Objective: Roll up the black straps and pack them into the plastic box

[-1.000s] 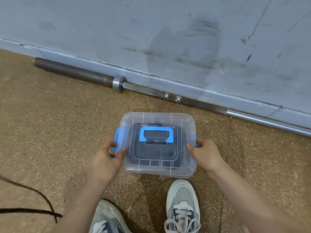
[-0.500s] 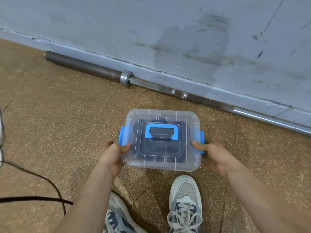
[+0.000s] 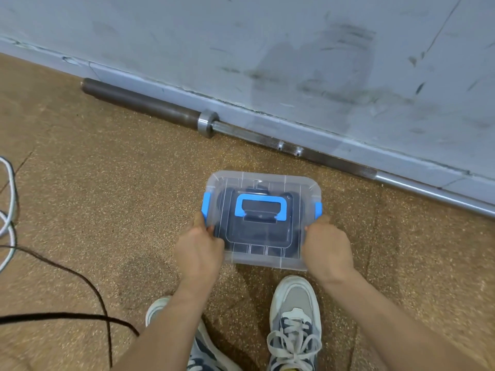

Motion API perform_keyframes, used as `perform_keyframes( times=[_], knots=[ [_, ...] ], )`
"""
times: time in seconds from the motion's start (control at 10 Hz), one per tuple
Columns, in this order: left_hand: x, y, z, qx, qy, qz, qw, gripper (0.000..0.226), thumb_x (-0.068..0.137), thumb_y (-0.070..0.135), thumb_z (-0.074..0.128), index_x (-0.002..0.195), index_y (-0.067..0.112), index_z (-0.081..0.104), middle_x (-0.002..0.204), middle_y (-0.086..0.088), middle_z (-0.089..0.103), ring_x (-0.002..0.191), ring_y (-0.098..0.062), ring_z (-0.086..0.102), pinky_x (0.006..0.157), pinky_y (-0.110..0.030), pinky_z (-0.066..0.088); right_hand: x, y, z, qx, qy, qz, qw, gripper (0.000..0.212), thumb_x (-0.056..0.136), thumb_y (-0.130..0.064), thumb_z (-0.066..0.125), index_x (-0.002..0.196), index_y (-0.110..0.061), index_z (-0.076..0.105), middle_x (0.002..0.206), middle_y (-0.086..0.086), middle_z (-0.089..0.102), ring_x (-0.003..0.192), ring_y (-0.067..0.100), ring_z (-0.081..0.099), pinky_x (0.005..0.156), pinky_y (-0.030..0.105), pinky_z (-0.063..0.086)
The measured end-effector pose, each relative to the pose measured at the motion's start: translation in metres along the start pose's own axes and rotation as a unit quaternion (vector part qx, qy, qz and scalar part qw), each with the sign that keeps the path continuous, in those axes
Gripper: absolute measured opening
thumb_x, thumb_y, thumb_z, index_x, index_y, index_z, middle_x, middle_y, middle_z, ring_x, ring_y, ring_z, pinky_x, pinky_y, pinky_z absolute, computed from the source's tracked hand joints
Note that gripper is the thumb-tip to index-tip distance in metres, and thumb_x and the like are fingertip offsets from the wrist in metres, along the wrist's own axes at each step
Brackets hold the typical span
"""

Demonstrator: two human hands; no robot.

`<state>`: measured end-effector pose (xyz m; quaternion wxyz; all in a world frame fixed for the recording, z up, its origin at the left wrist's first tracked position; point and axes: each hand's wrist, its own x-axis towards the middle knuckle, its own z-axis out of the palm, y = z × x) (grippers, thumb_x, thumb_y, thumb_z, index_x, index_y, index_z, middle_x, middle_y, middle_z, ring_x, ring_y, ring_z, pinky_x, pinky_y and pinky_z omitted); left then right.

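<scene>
Two hands grip the clear plastic box [image 3: 263, 261], one on each short side. Your left hand [image 3: 199, 250] curls round the left end, with its thumb lying over the edge of the lid [image 3: 300, 188] and its fingertips just below the left blue latch [image 3: 206, 206]. Your right hand [image 3: 326, 247] clasps the right end the same way, with its knuckles just under the right blue latch [image 3: 318, 210]. The lid sits on the box, and its blue carry handle [image 3: 261, 198] lies flat in the middle of the top. Through the clear plastic you can see the black straps [image 3: 257, 236] inside as a dark mass that fills most of the box; the separate rolls cannot be made out.

The box is low over the speckled brown floor [image 3: 107, 183], just ahead of your two grey-and-white sneakers [image 3: 294, 322]. I cannot tell whether it rests on the floor or hangs just above it. Beyond the box, a steel barbell [image 3: 203, 121] lies along the foot of a scuffed grey wall [image 3: 267, 49], well apart from the box. At the far left, a black cable [image 3: 80, 274] loops across the floor beside a white cable [image 3: 9, 210].
</scene>
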<state>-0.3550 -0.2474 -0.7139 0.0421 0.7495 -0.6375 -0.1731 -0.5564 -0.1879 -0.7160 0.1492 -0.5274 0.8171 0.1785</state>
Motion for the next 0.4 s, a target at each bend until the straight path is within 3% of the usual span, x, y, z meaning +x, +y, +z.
perform_keyframes(
  times=[0.1, 0.2, 0.3, 0.4],
  knots=[
    [-0.004, 0.001, -0.003, 0.001, -0.033, 0.013, 0.999, 0.028, 0.086, -0.001, 0.055, 0.114, 0.002, 0.055, 0.079, -0.010, 0.063, 0.063, -0.024, 0.048, 0.056, -0.032, 0.036, 0.001, 0.005, -0.009, 0.082, -0.026, 0.009, 0.996, 0.040, 0.101, -0.015, 0.043, 0.134, 0.007, 0.040, 0.113, 0.014, 0.069, 0.102, 0.027, 0.070, 0.077, 0.031, 0.052],
    [0.001, 0.000, -0.007, -0.014, -0.110, 0.012, 0.994, 0.031, 0.093, 0.005, 0.048, 0.124, 0.005, 0.042, 0.105, -0.011, 0.059, 0.079, -0.025, 0.055, 0.066, -0.037, 0.044, 0.005, 0.009, -0.007, 0.191, -0.076, 0.025, 0.978, 0.035, 0.100, -0.020, 0.046, 0.126, 0.003, 0.045, 0.115, 0.016, 0.066, 0.101, 0.030, 0.067, 0.078, 0.035, 0.050],
    [0.011, -0.002, -0.035, -0.081, -0.181, -0.026, 0.980, 0.051, 0.095, 0.015, 0.052, 0.139, 0.004, 0.029, 0.127, -0.020, 0.053, 0.107, -0.036, 0.058, 0.088, -0.045, 0.050, -0.001, 0.025, -0.032, 0.326, -0.150, 0.039, 0.932, 0.055, 0.097, -0.026, 0.052, 0.142, -0.001, 0.032, 0.129, 0.016, 0.060, 0.100, 0.029, 0.062, 0.084, 0.037, 0.051],
    [0.007, -0.003, -0.060, -0.102, -0.170, -0.026, 0.980, 0.054, 0.094, 0.015, 0.055, 0.143, 0.005, 0.035, 0.132, -0.020, 0.055, 0.113, -0.036, 0.058, 0.091, -0.041, 0.047, -0.013, 0.043, -0.054, 0.387, -0.136, 0.033, 0.911, 0.069, 0.093, -0.028, 0.061, 0.150, -0.007, 0.027, 0.139, 0.013, 0.055, 0.116, 0.030, 0.059, 0.097, 0.040, 0.049]
  ],
)
